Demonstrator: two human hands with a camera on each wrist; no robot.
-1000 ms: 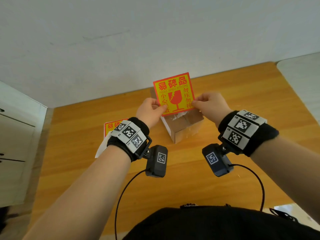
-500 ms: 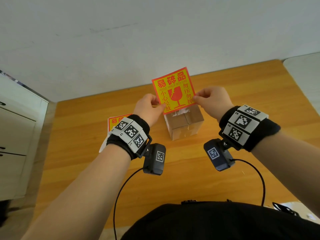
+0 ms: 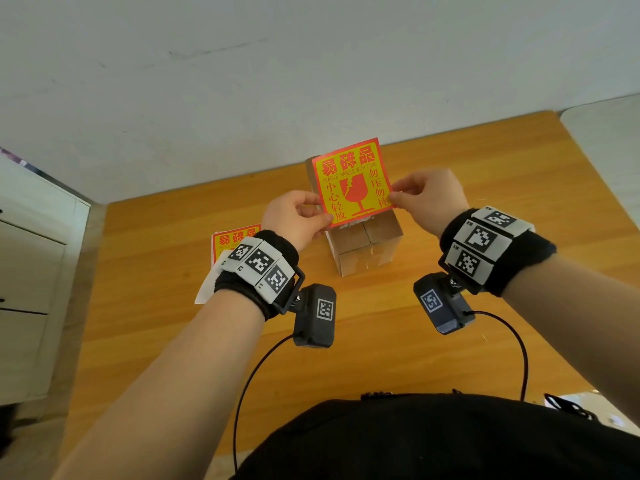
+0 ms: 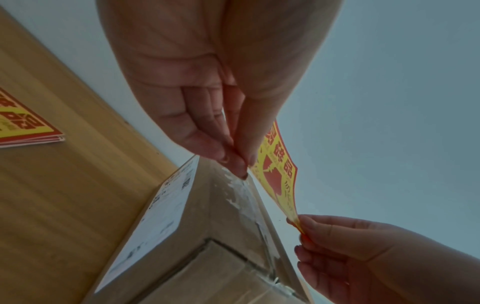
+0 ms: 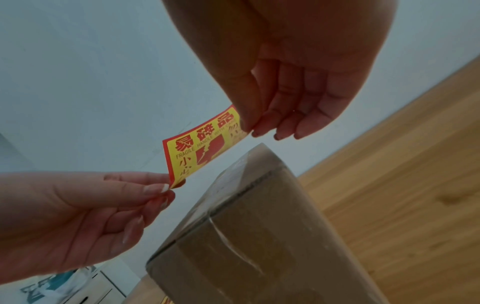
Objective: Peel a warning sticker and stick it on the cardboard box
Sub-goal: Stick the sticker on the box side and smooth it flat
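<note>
A red and yellow warning sticker hangs in the air just above the taped brown cardboard box, not touching it. My left hand pinches the sticker's lower left corner between thumb and fingers. On the opposite edge, my right hand pinches it between thumb and forefinger. The box stands on the wooden table, with a white label on its left side.
A stack of more warning stickers and a white backing sheet lie on the table left of the box. White drawers stand at the far left. A white wall runs behind the table.
Both hands have carried the sticker a little away from me and lower over the box top. The head view has shifted slightly.
</note>
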